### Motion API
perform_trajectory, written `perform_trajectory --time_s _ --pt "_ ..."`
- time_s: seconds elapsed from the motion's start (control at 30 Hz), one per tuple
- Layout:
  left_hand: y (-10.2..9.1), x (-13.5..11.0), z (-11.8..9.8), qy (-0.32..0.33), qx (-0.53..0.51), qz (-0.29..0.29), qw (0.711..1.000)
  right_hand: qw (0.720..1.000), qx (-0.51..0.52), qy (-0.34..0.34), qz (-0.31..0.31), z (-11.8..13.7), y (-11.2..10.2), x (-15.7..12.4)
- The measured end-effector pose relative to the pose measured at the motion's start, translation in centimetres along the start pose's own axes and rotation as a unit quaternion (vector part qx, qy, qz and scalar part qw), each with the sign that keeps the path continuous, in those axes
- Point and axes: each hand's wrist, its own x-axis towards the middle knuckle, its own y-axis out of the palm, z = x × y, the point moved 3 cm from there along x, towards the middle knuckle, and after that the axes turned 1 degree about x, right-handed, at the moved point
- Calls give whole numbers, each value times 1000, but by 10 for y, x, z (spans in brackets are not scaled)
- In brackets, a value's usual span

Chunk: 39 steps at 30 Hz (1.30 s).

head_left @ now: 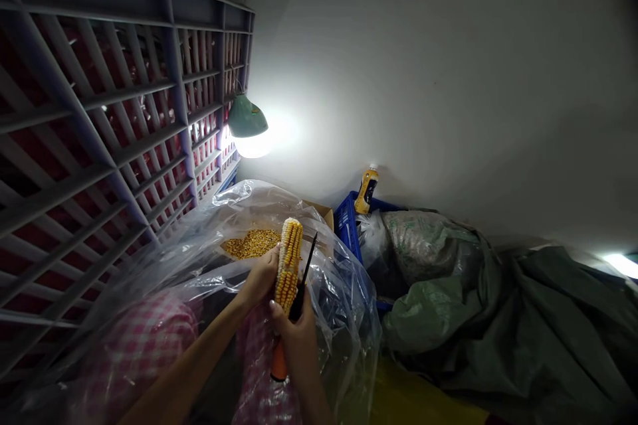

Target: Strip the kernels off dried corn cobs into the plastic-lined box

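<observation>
My left hand [264, 273] is closed around the side of a corn cob [289, 262], which stands nearly upright. Yellow kernels cover much of it, while its left side and tip look pale and stripped. In my right hand [299, 329] is a screwdriver [279, 362] with an orange and black handle, its thin dark shaft pointing up just right of the cob. The right thumb lies against the cob's lower end. Behind the left hand, loose corn kernels [252, 244] lie in a clear plastic bag [343, 279] that spreads over my lap.
A slatted plastic crate wall [114, 169] rises on the left, with a lit bulb lamp [248, 121] hanging beside it. A blue crate [347, 222] holds a yellow bottle [367, 190] and bags. Filled sacks [428, 246] and dark green cloth [548, 319] lie at right.
</observation>
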Motion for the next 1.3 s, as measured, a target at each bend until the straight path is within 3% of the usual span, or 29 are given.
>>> perform_trajectory --time_s 0.13,0.27,0.33,0.43,0.57,0.63,0.77,0.9,1.1,1.2,1.3 --pt "-11 12 1 4 29 -24 999 1000 -16 -6 4 1 1 -1" --pt "-18 14 0 -68 24 0 997 998 -50 -20 23 4 1 -3" --pt "-17 10 -4 -53 44 14 998 998 -55 -21 27 5 1 -3" --pt "-14 5 -8 -3 43 -13 999 997 -52 -3 48 6 0 -3" --pt "-13 5 0 -1 41 -55 998 997 -49 14 54 4 -1 -3" --pt "-14 8 4 -17 43 -68 997 998 -49 9 38 4 -1 -3" --pt "-20 15 6 -67 3 -39 997 998 -54 16 31 5 0 -3" --pt "-33 18 1 -104 -22 -91 990 997 -70 15 37 10 1 -3" --pt "-30 23 3 -66 13 -37 997 992 -113 -5 61 10 3 -4" --pt "-29 23 8 -45 -13 -66 997 992 -111 6 53 9 1 -5" --pt "-29 19 9 -72 -41 -73 994 992 -115 16 43 8 -2 -5"
